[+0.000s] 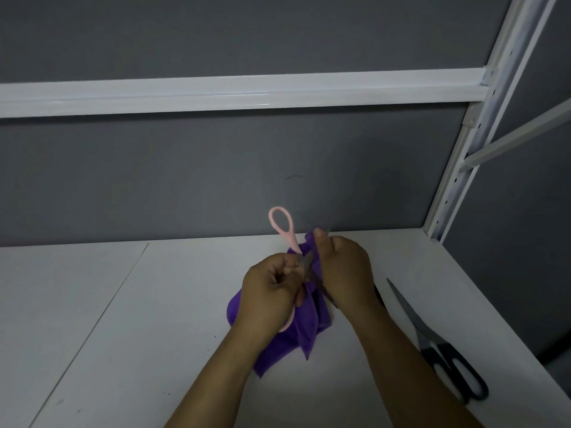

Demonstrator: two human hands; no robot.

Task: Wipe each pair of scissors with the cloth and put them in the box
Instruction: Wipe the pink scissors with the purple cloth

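Observation:
My left hand [270, 291] grips a pair of pink-handled scissors [282, 225], spread open, with one pink loop sticking up and away from me. My right hand [343, 267] pinches a purple cloth [306, 329] around one blade; the blade tip peeks out above my fingers. The cloth hangs down from both hands to the white table [154, 319]. A second pair, black-handled scissors [438, 347], lies flat on the table to the right of my right forearm, blades pointing away. No box is in view.
A grey wall panel [216, 174] backs the table. A white horizontal rail [231, 94] runs across above it. A white perforated upright post [457, 168] stands at the back right corner, and the table's right edge is close to the black scissors.

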